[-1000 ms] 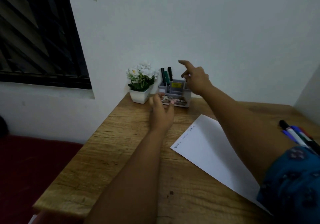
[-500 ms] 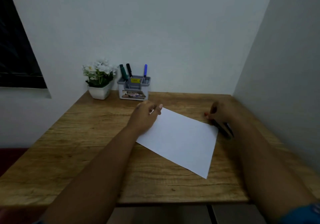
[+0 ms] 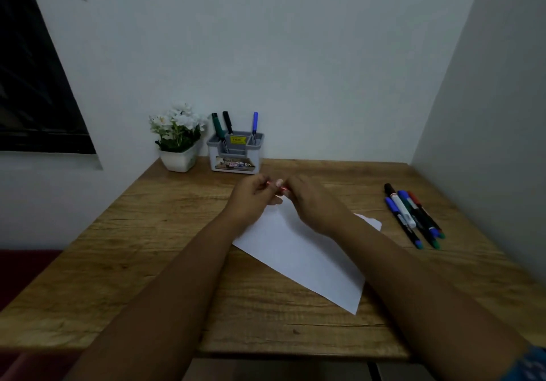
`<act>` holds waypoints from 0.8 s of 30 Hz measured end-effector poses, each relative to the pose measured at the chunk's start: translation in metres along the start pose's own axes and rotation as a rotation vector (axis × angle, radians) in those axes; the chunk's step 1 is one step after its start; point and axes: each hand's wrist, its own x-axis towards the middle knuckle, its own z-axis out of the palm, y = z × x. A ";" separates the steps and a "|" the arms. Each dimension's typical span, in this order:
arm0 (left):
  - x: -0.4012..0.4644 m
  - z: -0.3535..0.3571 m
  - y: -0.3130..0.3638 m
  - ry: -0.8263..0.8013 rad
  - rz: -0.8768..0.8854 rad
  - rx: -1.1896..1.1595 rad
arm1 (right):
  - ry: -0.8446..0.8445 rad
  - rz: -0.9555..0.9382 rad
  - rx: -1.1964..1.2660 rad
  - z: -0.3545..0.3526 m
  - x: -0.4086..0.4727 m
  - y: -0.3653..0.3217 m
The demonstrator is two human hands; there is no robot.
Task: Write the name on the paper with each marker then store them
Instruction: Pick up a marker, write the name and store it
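Two hands: both meet over the far corner of the paper, fingers curled round one slim red marker; only bits of it show betw. the fingers.
Left hand: grips the marker's left part, thumb side up.
Right hand: grips the right part, back of hand to the camera, touching the left hand.
Red marker axis: roughly left-right, left end a bit farther from the person; which end is cap or tip, can't tell.
White paper sheet: flat on the wooden bench, turned diagonally, long axis running from far-left to near-right; far-right corner looks bent up. Writing not legible.
Loose markers: bundle of black, blue, green, red and white-barrelled ones lying side by side on the bench's right part, well apart from the paper, long axes from far-left to near-right.
Grey plastic pen holder: at the bench's back edge by the wall, yellow label inside, printed label in front.
Stored markers: green marker and black marker stand in the left compartment leaning left; blue marker near upright in the right one.
White flower pot w. white flowers: just left of the holder.
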 end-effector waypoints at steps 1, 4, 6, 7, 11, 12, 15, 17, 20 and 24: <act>0.001 -0.003 -0.001 -0.013 -0.012 -0.027 | 0.006 -0.003 -0.008 0.005 0.002 -0.002; 0.001 -0.013 -0.004 -0.029 -0.039 -0.112 | 0.076 -0.043 -0.007 0.009 0.006 -0.006; 0.002 -0.017 -0.004 -0.016 -0.056 -0.141 | 0.131 -0.073 -0.015 0.009 0.007 -0.007; 0.002 -0.019 -0.004 -0.015 -0.063 -0.153 | 0.147 -0.085 -0.024 0.008 0.007 -0.006; 0.003 -0.020 -0.005 0.063 -0.123 -0.165 | 0.008 -0.035 0.093 0.009 0.008 0.002; 0.003 -0.021 -0.006 0.116 -0.151 -0.170 | -0.031 -0.006 0.122 0.008 0.007 0.006; 0.004 -0.024 -0.004 0.304 -0.246 -0.105 | 0.049 0.035 0.281 0.003 0.002 0.020; 0.006 -0.026 -0.001 0.389 -0.309 -0.130 | 0.153 0.200 0.659 0.000 0.001 0.026; 0.008 -0.024 0.003 0.395 -0.395 -0.348 | 0.136 0.366 1.165 -0.001 0.000 0.029; 0.007 -0.021 0.003 0.363 -0.429 -0.543 | 0.048 0.284 0.724 0.002 -0.007 0.038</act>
